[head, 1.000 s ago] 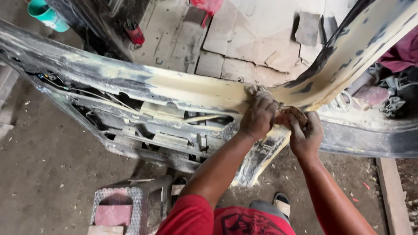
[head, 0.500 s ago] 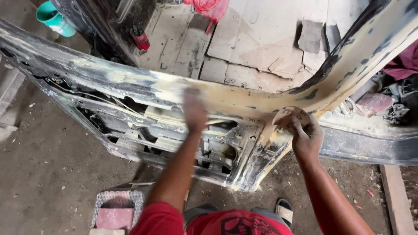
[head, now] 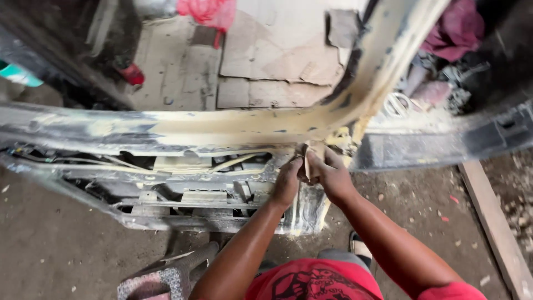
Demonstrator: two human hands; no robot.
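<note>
I see my left hand (head: 287, 182) and right hand (head: 328, 175), fingers pinching a folded, half-hidden sandpaper piece (head: 306, 161) against the blurred, putty-smeared car door (head: 222, 133).

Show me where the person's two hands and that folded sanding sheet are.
left hand (head: 287, 181), head view, on its back.
right hand (head: 331, 175), head view, on the knuckles.
folded sanding sheet (head: 306, 161), head view, on the tan edge showing between both hands.

You wear a red short-sleeved shirt (head: 311, 283) with a dark printed graphic on the chest; your forearms are bare, your hands ungloved.
</note>
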